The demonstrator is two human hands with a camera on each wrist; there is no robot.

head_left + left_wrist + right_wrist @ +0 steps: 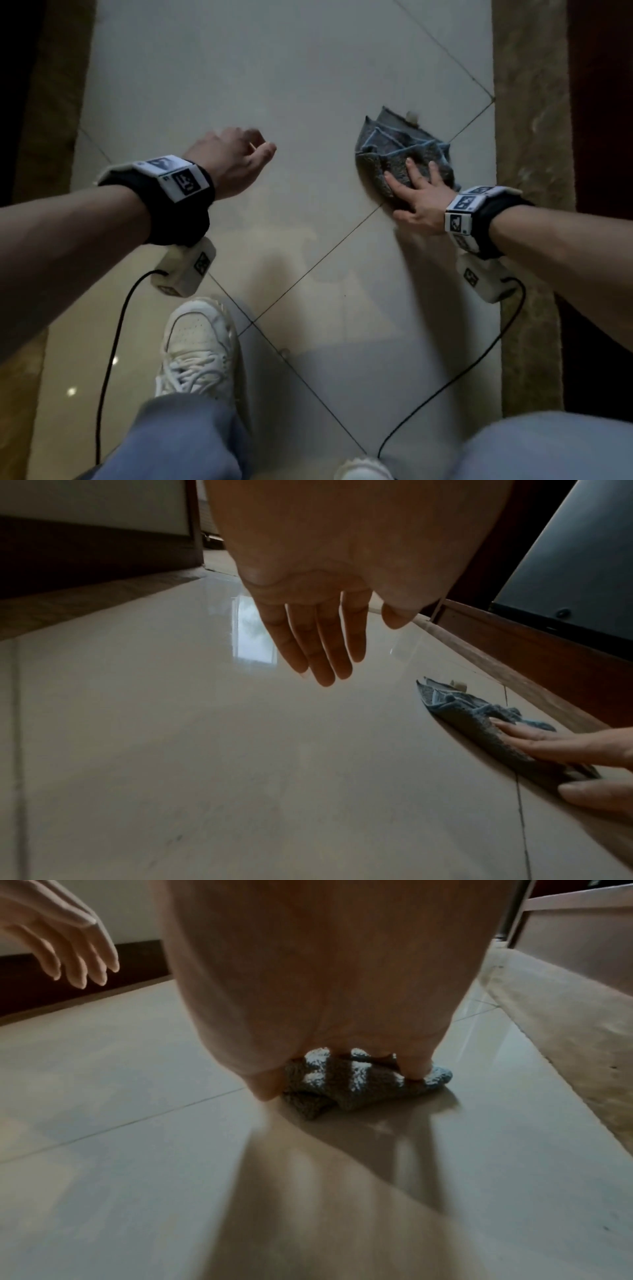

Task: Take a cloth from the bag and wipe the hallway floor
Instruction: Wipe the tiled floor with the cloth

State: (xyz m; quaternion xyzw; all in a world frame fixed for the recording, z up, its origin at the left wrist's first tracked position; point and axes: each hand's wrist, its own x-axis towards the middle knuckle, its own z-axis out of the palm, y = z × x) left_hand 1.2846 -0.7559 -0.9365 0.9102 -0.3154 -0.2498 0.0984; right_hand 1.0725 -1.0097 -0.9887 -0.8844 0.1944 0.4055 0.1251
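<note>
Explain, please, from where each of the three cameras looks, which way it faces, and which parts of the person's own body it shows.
Head: sits high, looks down at the tiled floor; shows both forearms, left hand, right hand, jeans, a white sneaker.
Left wrist: sits low, looks along the open left hand down the hallway.
Right wrist: sits low behind the right hand, which presses the grey-blue cloth.
Shared: all three views show the cloth and both hands.

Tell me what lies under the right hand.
The right hand presses flat on a crumpled grey-blue cloth lying on the tiled floor. The tile beneath the cloth is hidden.
</note>
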